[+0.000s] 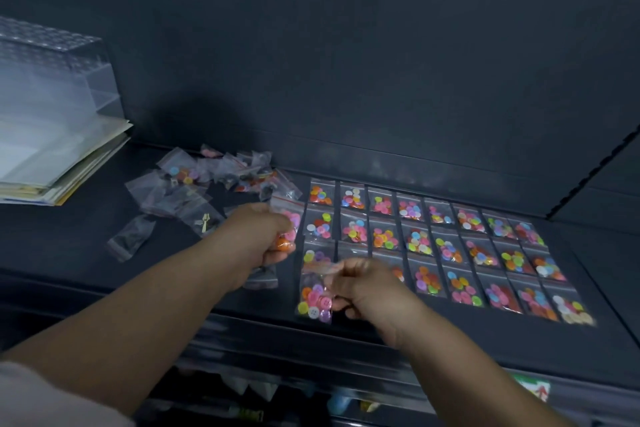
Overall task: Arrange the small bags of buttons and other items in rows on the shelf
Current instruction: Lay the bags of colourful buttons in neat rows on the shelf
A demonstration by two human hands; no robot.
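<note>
Our L hand grips bags left of rows; R hand pinches one bag at rows' near-left end.

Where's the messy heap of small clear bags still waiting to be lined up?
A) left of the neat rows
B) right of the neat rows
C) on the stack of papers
A: the jumbled heap of small clear plastic bags lies left of the neat rows of colourful button bags.

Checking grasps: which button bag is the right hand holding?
The pink, yellow, white bag, pinched by the right hand at the rows' near-left end; the left hand grips a pink-and-orange bag.
</note>
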